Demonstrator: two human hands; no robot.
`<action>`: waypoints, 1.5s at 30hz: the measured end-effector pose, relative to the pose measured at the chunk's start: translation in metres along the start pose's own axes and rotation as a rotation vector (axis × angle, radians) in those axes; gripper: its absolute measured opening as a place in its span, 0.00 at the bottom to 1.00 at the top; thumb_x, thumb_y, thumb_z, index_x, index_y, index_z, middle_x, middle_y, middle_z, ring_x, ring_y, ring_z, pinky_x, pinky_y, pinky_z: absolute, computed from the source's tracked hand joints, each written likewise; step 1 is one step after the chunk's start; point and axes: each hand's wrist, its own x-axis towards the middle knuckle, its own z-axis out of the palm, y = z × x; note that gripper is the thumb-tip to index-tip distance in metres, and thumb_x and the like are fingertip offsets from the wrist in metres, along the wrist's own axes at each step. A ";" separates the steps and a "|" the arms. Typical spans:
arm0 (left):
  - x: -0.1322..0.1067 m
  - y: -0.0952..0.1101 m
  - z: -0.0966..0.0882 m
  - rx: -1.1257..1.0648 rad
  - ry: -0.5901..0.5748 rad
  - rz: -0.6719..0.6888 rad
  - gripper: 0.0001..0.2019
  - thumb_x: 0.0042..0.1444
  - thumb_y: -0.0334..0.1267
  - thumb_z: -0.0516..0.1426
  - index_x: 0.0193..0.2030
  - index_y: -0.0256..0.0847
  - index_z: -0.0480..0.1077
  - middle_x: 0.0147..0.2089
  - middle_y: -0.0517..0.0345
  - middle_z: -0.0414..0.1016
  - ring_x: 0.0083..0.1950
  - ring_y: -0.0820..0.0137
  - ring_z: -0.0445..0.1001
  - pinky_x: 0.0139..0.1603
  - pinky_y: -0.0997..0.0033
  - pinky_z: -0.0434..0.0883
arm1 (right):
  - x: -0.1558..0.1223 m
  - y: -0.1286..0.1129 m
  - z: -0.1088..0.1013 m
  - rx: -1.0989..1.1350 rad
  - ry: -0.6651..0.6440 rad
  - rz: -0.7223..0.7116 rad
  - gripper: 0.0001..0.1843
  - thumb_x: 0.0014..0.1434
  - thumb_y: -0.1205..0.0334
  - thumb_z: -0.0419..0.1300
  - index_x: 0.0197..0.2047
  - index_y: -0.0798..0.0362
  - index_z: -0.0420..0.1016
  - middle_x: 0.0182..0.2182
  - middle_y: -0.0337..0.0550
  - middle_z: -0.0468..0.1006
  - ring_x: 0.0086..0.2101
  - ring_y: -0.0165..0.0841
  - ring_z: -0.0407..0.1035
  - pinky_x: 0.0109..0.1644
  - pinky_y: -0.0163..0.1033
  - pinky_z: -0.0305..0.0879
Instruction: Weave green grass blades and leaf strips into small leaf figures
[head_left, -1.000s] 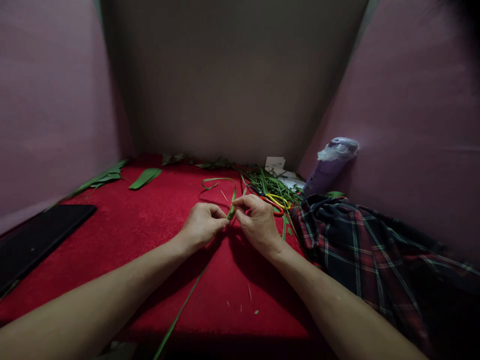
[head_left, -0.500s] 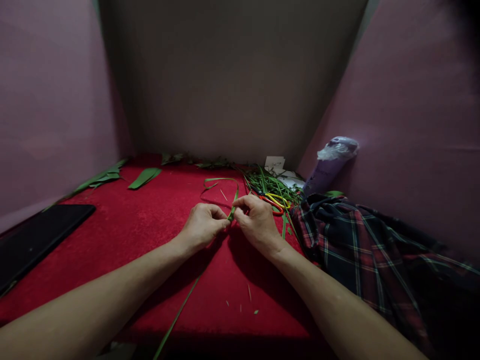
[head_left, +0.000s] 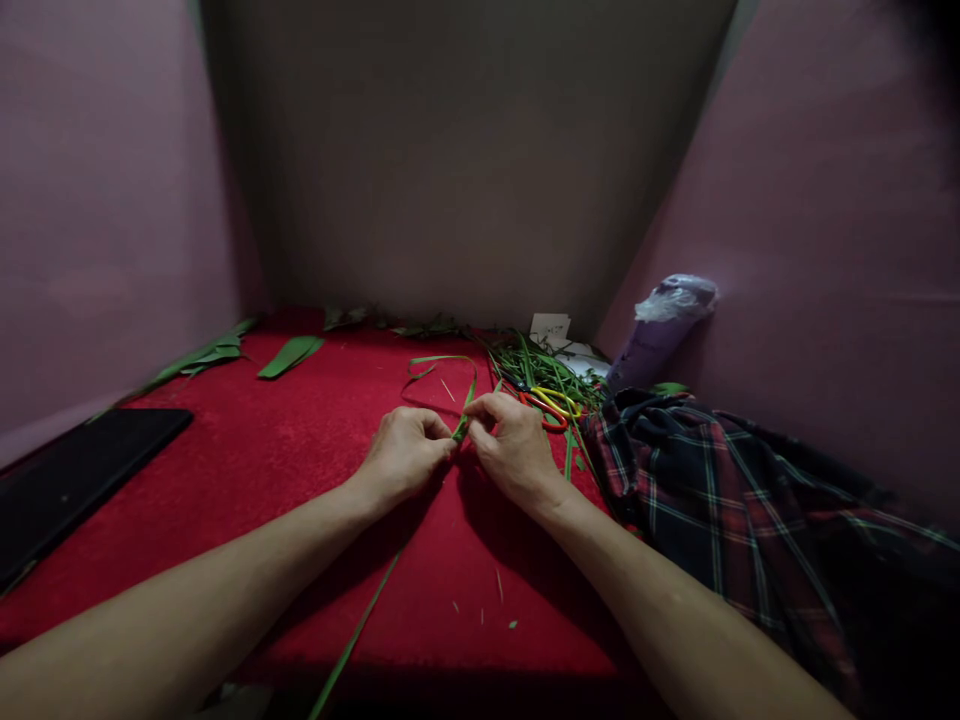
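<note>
Over the middle of the red cloth point(head_left: 247, 470), my left hand point(head_left: 409, 447) pinches a narrow green leaf strip point(head_left: 472, 383) between thumb and fingers. Just to its right, my right hand point(head_left: 511, 440) has its thumb and forefinger closed on the same strip. Beyond the fingers the strip curls up and over to the left in a loose loop. A long green blade point(head_left: 360, 622) runs from below my left hand toward the front edge; whether it joins the pinched strip is hidden by the hand.
Behind my right hand lie scissors point(head_left: 556, 402) with red and yellow handles, beside a heap of grass blades point(head_left: 544, 362). A plaid cloth point(head_left: 720, 470) and a purple plastic-topped roll point(head_left: 652, 335) stand right. Left are a dark tablet-like slab point(head_left: 90, 480) and a broad leaf point(head_left: 291, 356).
Both hands stay almost in place on the strip. The fingertips have shifted very slightly apart, showing a little more green between them.
</note>
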 end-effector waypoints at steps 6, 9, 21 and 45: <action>-0.001 -0.001 0.001 -0.017 -0.005 0.025 0.03 0.37 0.33 0.59 0.17 0.36 0.71 0.15 0.59 0.68 0.18 0.75 0.62 0.19 0.76 0.55 | 0.001 -0.001 -0.001 0.073 0.011 -0.014 0.08 0.47 0.74 0.53 0.27 0.55 0.71 0.23 0.39 0.69 0.26 0.28 0.61 0.31 0.32 0.56; -0.001 -0.001 0.001 -0.036 -0.003 0.023 0.03 0.36 0.32 0.59 0.17 0.36 0.71 0.15 0.58 0.68 0.18 0.75 0.62 0.19 0.76 0.55 | 0.000 0.000 0.000 0.120 0.006 -0.003 0.09 0.47 0.74 0.52 0.27 0.55 0.71 0.23 0.38 0.69 0.25 0.28 0.61 0.31 0.32 0.56; -0.001 0.000 0.002 -0.029 0.000 -0.029 0.03 0.35 0.33 0.59 0.17 0.36 0.71 0.15 0.59 0.68 0.18 0.75 0.62 0.19 0.77 0.57 | 0.000 0.001 0.002 0.189 0.015 0.010 0.10 0.48 0.74 0.52 0.28 0.55 0.73 0.24 0.39 0.71 0.26 0.28 0.63 0.31 0.31 0.57; 0.005 0.012 -0.008 -0.656 0.134 -0.168 0.13 0.33 0.38 0.65 0.22 0.35 0.67 0.20 0.62 0.69 0.17 0.80 0.61 0.17 0.79 0.57 | -0.013 -0.018 0.015 0.574 -0.369 0.295 0.14 0.54 0.57 0.54 0.22 0.57 0.69 0.13 0.35 0.65 0.14 0.22 0.57 0.18 0.28 0.51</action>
